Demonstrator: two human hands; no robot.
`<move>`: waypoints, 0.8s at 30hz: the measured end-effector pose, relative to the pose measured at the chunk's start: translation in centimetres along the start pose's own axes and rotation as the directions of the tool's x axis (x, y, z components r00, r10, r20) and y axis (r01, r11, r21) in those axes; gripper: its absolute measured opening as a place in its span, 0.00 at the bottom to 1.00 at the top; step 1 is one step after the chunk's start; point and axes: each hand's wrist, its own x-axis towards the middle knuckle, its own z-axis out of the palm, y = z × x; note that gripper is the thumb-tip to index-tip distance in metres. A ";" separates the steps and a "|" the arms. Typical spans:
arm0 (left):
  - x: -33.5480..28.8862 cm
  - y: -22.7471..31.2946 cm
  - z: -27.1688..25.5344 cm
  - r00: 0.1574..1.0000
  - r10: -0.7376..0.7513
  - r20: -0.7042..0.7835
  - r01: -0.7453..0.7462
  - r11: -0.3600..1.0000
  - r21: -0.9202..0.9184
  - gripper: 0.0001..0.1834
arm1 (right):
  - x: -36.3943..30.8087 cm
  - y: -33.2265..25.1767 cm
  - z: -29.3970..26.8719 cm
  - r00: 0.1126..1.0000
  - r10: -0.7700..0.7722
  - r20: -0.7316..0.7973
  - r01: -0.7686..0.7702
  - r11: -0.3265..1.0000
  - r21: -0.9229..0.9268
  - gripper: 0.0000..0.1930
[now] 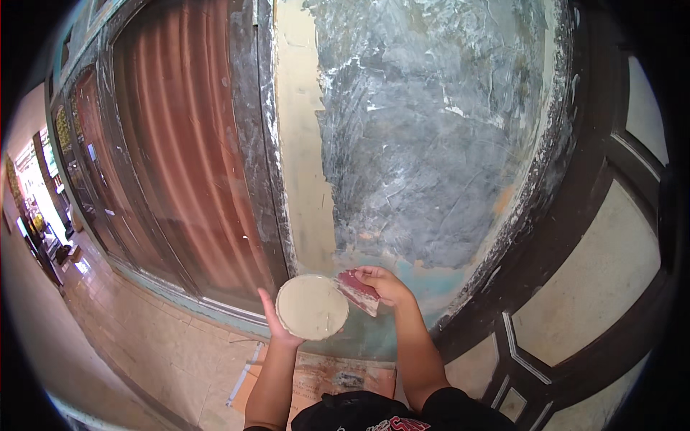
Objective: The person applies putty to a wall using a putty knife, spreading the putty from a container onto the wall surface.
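A round, flat plate (309,337) with a scalloped rim rests on my left hand (281,329), whose thumb sticks up beside its left edge. Smooth beige putty (309,304) covers the plate's face. In my right hand (389,285) is a dark red putty spreader (359,289), pinched at its upper edge and smeared with putty at its lower corner. The spreader is right beside the plate's right edge; I cannot tell if they touch. Behind both hands stands a patchy grey wall (431,158), with a beige coated strip (305,172) down its left side.
To the left is a dark-framed window (251,158) with a reddish-brown curtain (180,144) behind glass. A dark wooden door with pale panels (589,266) is on the right. Flattened cardboard (309,384) lies on the tiled floor (183,341) below me.
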 end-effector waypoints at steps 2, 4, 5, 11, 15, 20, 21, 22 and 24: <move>0.3 -0.9 -0.5 1.000 0.001 0.009 -0.001 1.000 -0.016 0.62 | -1.2 0.9 -0.6 0.992 0.023 -0.121 -0.025 1.000 -0.014 0.11; 0.4 -1.2 -0.3 0.998 -0.014 0.056 0.020 0.993 -0.120 0.63 | -2.5 1.8 -1.2 0.972 0.043 -0.233 -0.052 0.998 -0.031 0.10; 0.4 -1.3 -0.3 0.999 -0.013 0.048 0.019 0.992 -0.126 0.63 | -3.3 2.3 -1.7 0.948 -0.021 -0.319 0.023 1.000 0.005 0.09; 0.0 -0.9 1.4 0.999 0.004 0.039 -0.004 1.000 0.008 0.64 | -7.1 0.5 -0.3 0.824 -0.227 -0.519 0.110 0.963 -0.246 0.09; 0.8 -1.0 2.6 0.998 0.043 -0.045 -0.042 0.999 0.002 0.64 | -8.8 -1.3 2.3 0.728 -0.568 -0.383 0.350 0.789 -0.505 0.08; 1.4 -2.1 3.5 0.998 0.041 -0.038 -0.043 0.998 -0.035 0.65 | -10.9 -3.5 4.1 0.647 -0.751 -0.133 0.391 0.476 -0.787 0.11; 1.5 -2.2 3.5 0.998 0.050 -0.031 -0.050 0.999 -0.004 0.65 | -11.1 -3.6 4.2 0.646 -0.757 -0.101 0.393 0.442 -0.806 0.14; 1.6 -2.3 3.6 0.998 0.059 -0.022 -0.058 0.998 0.028 0.65 | -11.4 -3.7 4.2 0.643 -0.763 -0.067 0.395 0.406 -0.824 0.17; 1.9 -2.6 4.0 0.999 0.030 0.011 -0.030 1.000 0.007 0.66 | -12.1 -3.8 3.7 0.639 -0.768 -0.037 0.387 0.363 -0.848 0.19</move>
